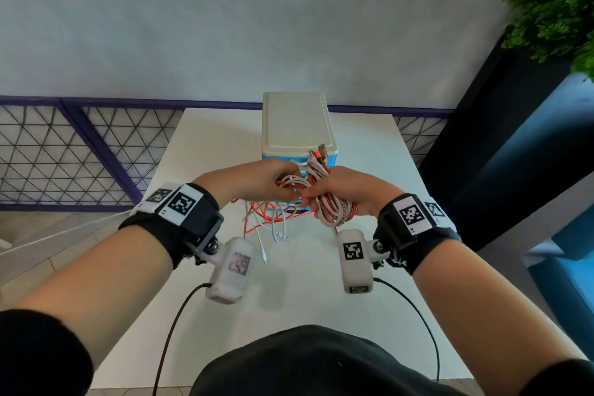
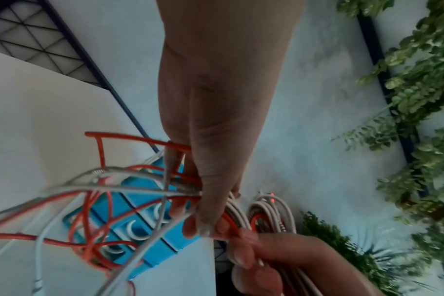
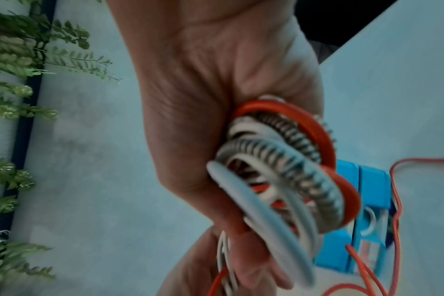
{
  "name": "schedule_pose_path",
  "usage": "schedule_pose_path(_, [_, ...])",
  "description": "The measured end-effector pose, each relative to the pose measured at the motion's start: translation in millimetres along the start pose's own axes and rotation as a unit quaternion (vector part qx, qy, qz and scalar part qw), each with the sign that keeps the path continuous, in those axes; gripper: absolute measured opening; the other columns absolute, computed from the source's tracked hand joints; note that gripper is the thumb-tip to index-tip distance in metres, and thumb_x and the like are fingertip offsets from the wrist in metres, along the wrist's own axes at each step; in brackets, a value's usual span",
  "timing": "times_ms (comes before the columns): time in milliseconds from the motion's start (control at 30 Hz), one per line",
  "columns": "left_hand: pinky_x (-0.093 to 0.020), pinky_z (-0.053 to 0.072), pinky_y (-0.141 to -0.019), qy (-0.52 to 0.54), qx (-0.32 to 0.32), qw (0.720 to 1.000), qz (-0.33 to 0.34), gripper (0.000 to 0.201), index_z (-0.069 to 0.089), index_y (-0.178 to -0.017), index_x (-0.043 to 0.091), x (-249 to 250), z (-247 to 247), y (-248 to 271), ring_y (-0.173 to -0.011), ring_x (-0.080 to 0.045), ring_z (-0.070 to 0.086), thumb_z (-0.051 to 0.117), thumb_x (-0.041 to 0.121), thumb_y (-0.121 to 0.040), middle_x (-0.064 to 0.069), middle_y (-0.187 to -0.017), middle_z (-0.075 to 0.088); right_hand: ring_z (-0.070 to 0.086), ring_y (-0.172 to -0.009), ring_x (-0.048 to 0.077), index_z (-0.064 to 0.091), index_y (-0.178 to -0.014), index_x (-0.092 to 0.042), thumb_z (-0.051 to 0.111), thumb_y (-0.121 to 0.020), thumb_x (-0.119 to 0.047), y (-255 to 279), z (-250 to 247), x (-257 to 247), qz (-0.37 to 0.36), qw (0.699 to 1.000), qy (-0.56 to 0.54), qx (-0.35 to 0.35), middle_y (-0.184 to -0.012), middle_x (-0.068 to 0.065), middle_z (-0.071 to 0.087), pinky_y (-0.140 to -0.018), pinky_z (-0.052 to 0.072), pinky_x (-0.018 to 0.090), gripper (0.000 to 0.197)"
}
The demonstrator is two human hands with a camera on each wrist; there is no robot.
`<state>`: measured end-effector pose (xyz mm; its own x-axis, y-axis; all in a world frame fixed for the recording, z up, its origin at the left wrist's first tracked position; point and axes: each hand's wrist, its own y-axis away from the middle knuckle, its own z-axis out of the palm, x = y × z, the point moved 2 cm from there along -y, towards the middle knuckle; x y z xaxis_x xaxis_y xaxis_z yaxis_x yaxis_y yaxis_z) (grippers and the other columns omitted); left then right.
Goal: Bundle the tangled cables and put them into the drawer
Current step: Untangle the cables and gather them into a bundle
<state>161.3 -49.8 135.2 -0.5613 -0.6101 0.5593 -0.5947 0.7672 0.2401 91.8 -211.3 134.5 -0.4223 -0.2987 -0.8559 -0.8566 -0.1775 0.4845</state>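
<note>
Both hands are raised above the white table [image 1: 321,267], in front of a small blue drawer unit [image 1: 297,125] with a cream top. My right hand [image 1: 337,190] grips a coiled bundle of white, orange and braided cables [image 1: 334,212]; its loops [image 3: 279,180] fill the fist, and plug ends [image 1: 318,151] stick up above it. My left hand [image 1: 273,180] pinches several loose white and orange strands [image 2: 165,192] right beside the bundle. The free ends [image 1: 273,228] hang down tangled toward the table. The blue drawer fronts [image 2: 139,230] show behind the strands; whether a drawer is open is unclear.
A purple-framed mesh railing [image 1: 80,154] runs behind the table on the left. Green plants [image 1: 556,10] and a dark blue structure [image 1: 498,154] stand on the right. Black leads [image 1: 170,331] trail from the wrist cameras toward my body.
</note>
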Motion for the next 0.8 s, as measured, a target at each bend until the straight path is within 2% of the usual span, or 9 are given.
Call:
schedule_pose_path(133, [-0.04, 0.046, -0.097, 0.019, 0.028, 0.999, -0.039, 0.04, 0.049, -0.118, 0.028, -8.5, 11.6, 0.0, -0.103, -0.017, 0.055, 0.064, 0.022, -0.081, 0.006, -0.114, 0.057, 0.061, -0.048, 0.013, 0.068, -0.069, -0.005, 0.061, -0.092, -0.01, -3.8, -2.8, -2.7, 0.023, 0.999, -0.01, 0.03, -0.056, 0.004, 0.065, -0.057, 0.053, 0.023, 0.025])
schedule_pose_path(233, [-0.044, 0.021, -0.112, 0.005, 0.145, 0.987, -0.064, 0.059, 0.036, -0.12, 0.023, -16.4, 12.1, 0.5, -0.113, -0.024, 0.045, 0.071, 0.016, -0.073, 0.0, -0.125, 0.049, 0.058, -0.048, 0.015, 0.066, -0.065, -0.003, 0.059, -0.09, -0.005, -6.7, -7.6, -0.6, 0.027, 0.995, -0.04, 0.088, -0.057, 0.007, 0.064, -0.058, 0.05, 0.027, 0.026])
schedule_pose_path(333, [-0.021, 0.036, -0.091, 0.023, 0.235, 0.971, -0.048, 0.034, 0.05, -0.1, 0.016, -37.4, 7.1, 8.9, -0.102, -0.022, 0.054, 0.071, 0.012, -0.075, -0.001, -0.106, 0.057, 0.055, -0.056, 0.018, 0.064, -0.073, 0.002, 0.056, -0.087, 0.001, -5.9, -21.9, 5.9, 0.033, 0.982, -0.116, 0.149, -0.07, 0.014, 0.06, -0.059, 0.047, 0.029, 0.016])
schedule_pose_path(433, [-0.009, 0.039, -0.064, 0.149, 0.208, 0.966, -0.043, 0.011, 0.058, -0.083, 0.009, -44.0, 10.6, 13.2, -0.072, -0.009, 0.055, 0.069, 0.013, -0.084, 0.0, -0.08, 0.059, 0.056, -0.058, 0.019, 0.063, -0.079, 0.005, 0.053, -0.088, 0.002, -3.7, -32.8, 9.3, 0.037, 0.975, -0.145, 0.165, -0.073, 0.015, 0.059, -0.06, 0.049, 0.029, 0.014])
schedule_pose_path(533, [-0.008, 0.042, -0.068, 0.291, 0.225, 0.93, -0.01, 0.013, 0.056, -0.079, 0.014, -38.2, 17.0, 13.2, -0.073, 0.004, 0.059, 0.057, 0.013, -0.092, -0.004, -0.083, 0.065, 0.056, -0.058, 0.019, 0.063, -0.078, 0.003, 0.052, -0.087, 0.002, -4.1, -34.9, 10.9, 0.042, 0.972, -0.167, 0.159, -0.073, 0.014, 0.059, -0.062, 0.048, 0.03, 0.014])
schedule_pose_path(600, [-0.015, 0.047, -0.079, 0.428, 0.236, 0.872, 0.016, 0.018, 0.054, -0.081, 0.015, -30.9, 20.4, 14.2, -0.089, -0.008, 0.066, 0.047, 0.015, -0.098, 0.0, -0.076, 0.063, 0.055, -0.058, 0.018, 0.062, -0.08, 0.003, 0.051, -0.089, 0.001, -4.6, -32.6, 12.4, 0.052, 0.968, -0.197, 0.146, -0.071, 0.012, 0.058, -0.058, 0.049, 0.027, 0.014])
schedule_pose_path(667, [-0.019, 0.05, -0.077, 0.518, 0.254, 0.816, 0.021, 0.021, 0.054, -0.082, 0.013, -25.5, 20.3, 14.9, -0.074, -0.014, 0.066, 0.043, 0.015, -0.099, 0.004, -0.06, 0.05, 0.054, -0.059, 0.016, 0.062, -0.081, 0.001, 0.05, -0.091, 0.0, -5.1, -31.1, 14.3, 0.058, 0.965, -0.215, 0.139, -0.071, 0.011, 0.058, -0.059, 0.047, 0.026, 0.016])
schedule_pose_path(733, [-0.019, 0.051, -0.065, 0.476, 0.283, 0.832, 0.017, 0.019, 0.056, -0.084, 0.009, -21.3, 15.6, 15.9, -0.053, -0.01, 0.049, 0.045, 0.014, -0.099, 0.008, -0.052, 0.043, 0.055, -0.058, 0.015, 0.061, -0.082, 0.001, 0.048, -0.092, 0.0, -5.4, -32.3, 15.3, 0.058, 0.959, -0.232, 0.149, -0.07, 0.01, 0.058, -0.059, 0.047, 0.026, 0.017])
schedule_pose_path(800, [-0.014, 0.041, -0.05, 0.353, 0.286, 0.891, 0.016, 0.015, 0.058, -0.086, 0.005, -20.0, 12.3, 17.6, -0.047, -0.003, 0.039, 0.049, 0.012, -0.097, 0.013, -0.049, 0.047, 0.054, -0.057, 0.016, 0.061, -0.079, 0.0, 0.049, -0.091, 0.001, -4.2, -37.3, 15.5, 0.05, 0.955, -0.238, 0.169, -0.071, 0.011, 0.056, -0.059, 0.046, 0.026, 0.017])
